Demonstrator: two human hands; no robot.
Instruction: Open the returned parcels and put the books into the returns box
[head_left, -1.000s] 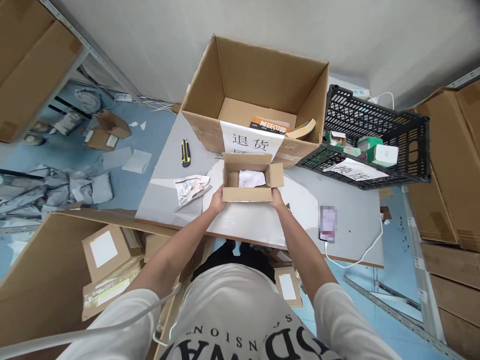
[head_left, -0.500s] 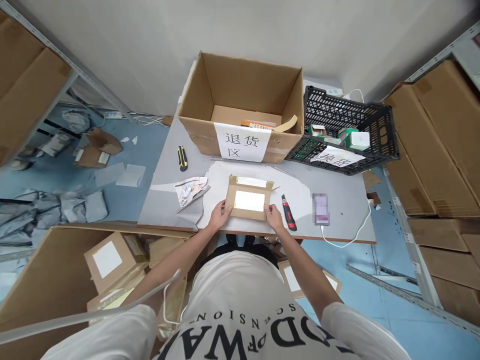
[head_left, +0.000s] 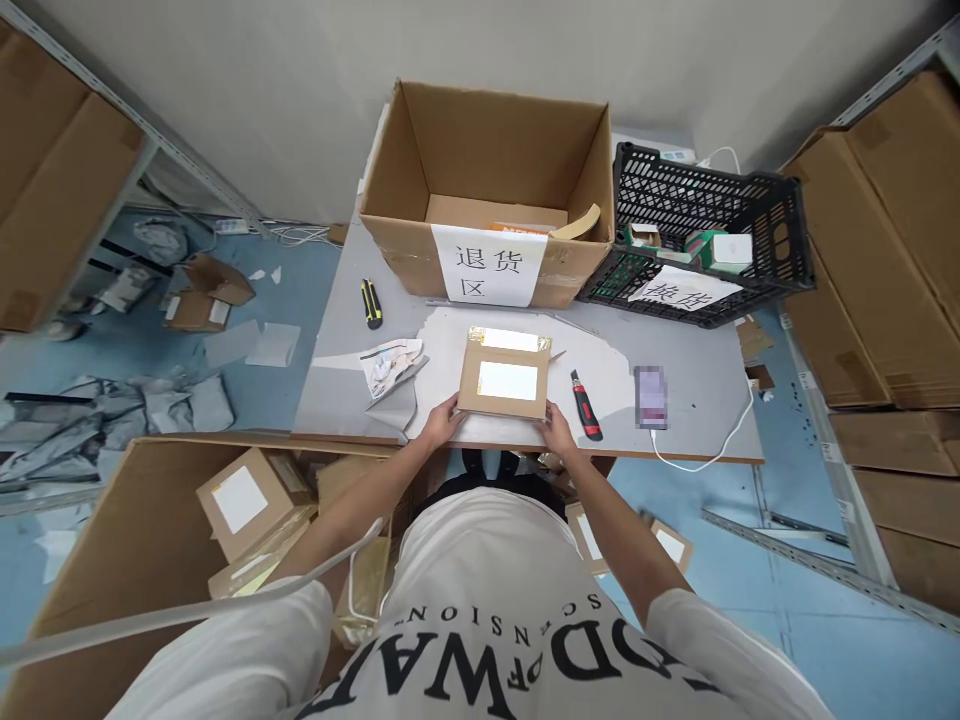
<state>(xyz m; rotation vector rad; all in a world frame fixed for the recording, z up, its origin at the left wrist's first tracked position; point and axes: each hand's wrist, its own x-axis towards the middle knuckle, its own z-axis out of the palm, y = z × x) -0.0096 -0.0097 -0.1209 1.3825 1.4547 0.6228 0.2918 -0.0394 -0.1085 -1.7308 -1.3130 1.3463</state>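
A small cardboard box (head_left: 506, 402) with a white label on its top is held level near the table's front edge. A strip of tape and a second white patch run along its far side, and a small flap sticks out at its right. My left hand (head_left: 442, 420) grips its near left corner. At the near right corner my right hand (head_left: 556, 430) holds it as well, with the fingers partly hidden under the box. A red and black utility knife (head_left: 587, 406) lies just right of my right hand. To the left lies a crumpled printed plastic bag (head_left: 393, 368).
A large open carton (head_left: 409, 262) with a paper sign stands at the back, beside a black plastic crate (head_left: 787, 285) holding small boxes. A yellow utility knife (head_left: 371, 304) lies at left, a charging phone (head_left: 651, 398) at right. A big carton of boxes (head_left: 82, 620) stands at lower left.
The small box has tilted, so more of its top and taped far side shows. Both hands still hold its near corners. The whole view has shifted slightly.
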